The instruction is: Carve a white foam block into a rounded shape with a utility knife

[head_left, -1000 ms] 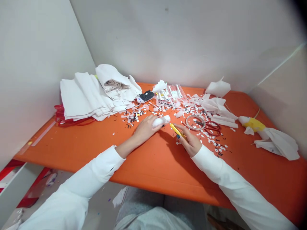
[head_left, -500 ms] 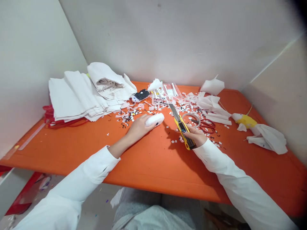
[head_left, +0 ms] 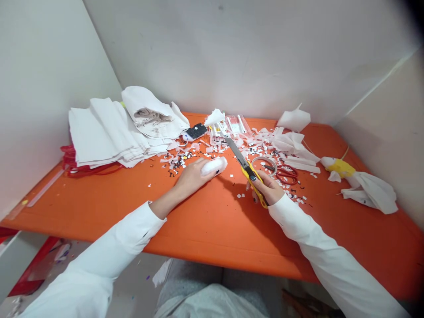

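Note:
My left hand [head_left: 194,174] rests on the orange table, its fingers closed round a small white rounded piece [head_left: 213,165] that looks wrapped in paper or padding. In my right hand [head_left: 265,187] is a yellow utility knife [head_left: 252,172], held above the table with its long blade out and pointing up and left. The blade is apart from the white piece. Just beyond the right hand lie a roll of tape [head_left: 264,165] and red-handled scissors [head_left: 287,175], the scissors partly overlapping the roll.
White sheets [head_left: 102,132] are piled at the back left beside a red bag [head_left: 68,161]. Paper scraps [head_left: 261,139], a black item [head_left: 195,131] and a clear pack [head_left: 239,126] lie at the back. A yellow-and-white paper bird [head_left: 341,168] lies at the right.
The knife has turned in my right hand, its blade swinging left and showing longer, with the thumb now on its body. My left hand and the white piece have stayed put.

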`<state>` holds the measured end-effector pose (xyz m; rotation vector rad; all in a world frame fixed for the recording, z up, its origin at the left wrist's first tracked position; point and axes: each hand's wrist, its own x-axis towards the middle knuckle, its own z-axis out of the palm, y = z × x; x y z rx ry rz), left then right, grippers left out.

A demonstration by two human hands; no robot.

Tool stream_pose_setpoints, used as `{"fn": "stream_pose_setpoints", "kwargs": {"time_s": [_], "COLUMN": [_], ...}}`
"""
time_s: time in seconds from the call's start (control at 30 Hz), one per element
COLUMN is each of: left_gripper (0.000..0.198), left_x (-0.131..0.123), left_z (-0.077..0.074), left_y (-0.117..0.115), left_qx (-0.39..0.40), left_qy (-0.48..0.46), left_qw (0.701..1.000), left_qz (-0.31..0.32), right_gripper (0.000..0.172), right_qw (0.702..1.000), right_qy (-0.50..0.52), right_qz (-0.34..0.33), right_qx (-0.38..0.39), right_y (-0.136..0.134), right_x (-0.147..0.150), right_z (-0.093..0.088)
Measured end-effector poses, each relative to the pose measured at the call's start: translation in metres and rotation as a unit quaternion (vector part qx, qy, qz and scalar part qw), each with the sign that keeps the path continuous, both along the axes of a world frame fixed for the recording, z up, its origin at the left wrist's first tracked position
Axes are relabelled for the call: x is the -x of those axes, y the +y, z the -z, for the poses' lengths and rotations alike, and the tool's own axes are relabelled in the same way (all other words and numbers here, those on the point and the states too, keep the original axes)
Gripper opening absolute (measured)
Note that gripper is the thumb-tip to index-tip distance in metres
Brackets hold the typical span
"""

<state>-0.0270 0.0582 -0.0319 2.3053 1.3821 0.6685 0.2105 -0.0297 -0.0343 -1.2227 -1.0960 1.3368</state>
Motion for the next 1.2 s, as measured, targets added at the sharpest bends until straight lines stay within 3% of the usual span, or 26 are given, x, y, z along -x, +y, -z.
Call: {"fn": "stream_pose_setpoints", "kwargs": {"time_s": [0.17,0.3,0.43,0.63,0.93,1.2], "left_gripper": [0.029,0.026,0.016,0.023,0.024,0.025], "left_x": [0.000,-0.001,-0.003,-0.002,-0.001,-0.001], "left_z": [0.001,0.000,-0.003,-0.001,0.000,0.002], "left_y": [0.001,0.000,-0.002,-0.002,-0.001,0.001], "left_qx": [-0.019,-0.013,-0.011,-0.007,-0.009,-0.030], "left_qy": [0.023,0.044,0.076,0.068,0.037,0.057], "left_qw": [1.000,0.999,0.997,0.998,0.999,0.997], "left_qz": [-0.006,-0.011,-0.018,0.002,0.004,0.034], "right_gripper": [0.051,0.056,0.054,0.055,0.054,0.054], "right_qw": [0.979,0.908,0.842,0.832,0.862,0.801], "right_qy": [-0.194,-0.392,-0.514,-0.533,-0.478,-0.575], "right_qz": [-0.004,-0.037,-0.060,-0.069,-0.086,-0.077], "right_qx": [-0.062,-0.141,-0.150,-0.137,-0.142,-0.146], "right_y": [-0.003,-0.008,-0.011,-0.013,-0.009,-0.010], "right_x": [-0.001,0.005,0.012,0.020,0.011,0.019], "right_z": [-0.001,0.001,0.006,0.007,0.009,0.002]}}
